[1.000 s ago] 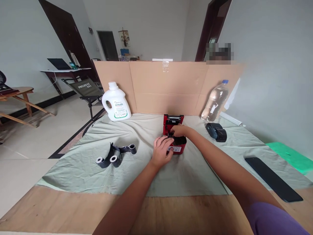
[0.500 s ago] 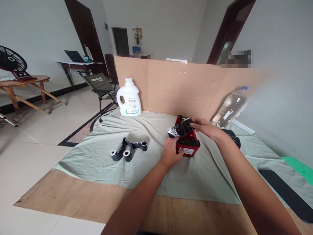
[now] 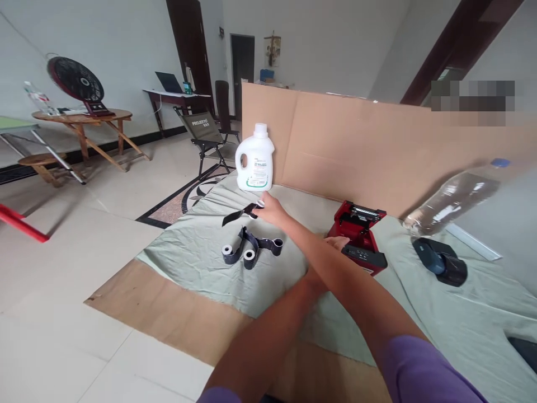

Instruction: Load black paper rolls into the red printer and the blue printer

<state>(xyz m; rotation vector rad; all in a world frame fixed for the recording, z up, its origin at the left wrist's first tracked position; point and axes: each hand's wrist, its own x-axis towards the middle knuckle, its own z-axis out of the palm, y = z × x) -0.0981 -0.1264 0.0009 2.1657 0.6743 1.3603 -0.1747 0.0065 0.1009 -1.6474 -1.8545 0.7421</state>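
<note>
My right hand (image 3: pixel 272 211) reaches across to the left, closed on a dark paper roll (image 3: pixel 254 210) whose loose strip hangs out to the left. It is above the cloth, in front of the white jug. My left hand (image 3: pixel 335 243) grips the near left side of a red label printer (image 3: pixel 368 239); my right forearm hides much of that hand. The printer's lid (image 3: pixel 361 215) stands up and its red inside shows. Just below my right hand, several dark paper rolls (image 3: pixel 249 256) with white cores lie on the cloth, their strips partly unwound.
A white detergent jug (image 3: pixel 257 159) stands before the cardboard screen (image 3: pixel 335 140). At the right are a clear bottle (image 3: pixel 457 196) with a blue cap, leaning, and a black device (image 3: pixel 440 263). Green cloth (image 3: pixel 201 268) covers most of the wooden board (image 3: pixel 168 302).
My right hand has carried the dark paper roll from above the printer to the left, over the cloth. My left hand has stayed at the printer. The view has turned left.
</note>
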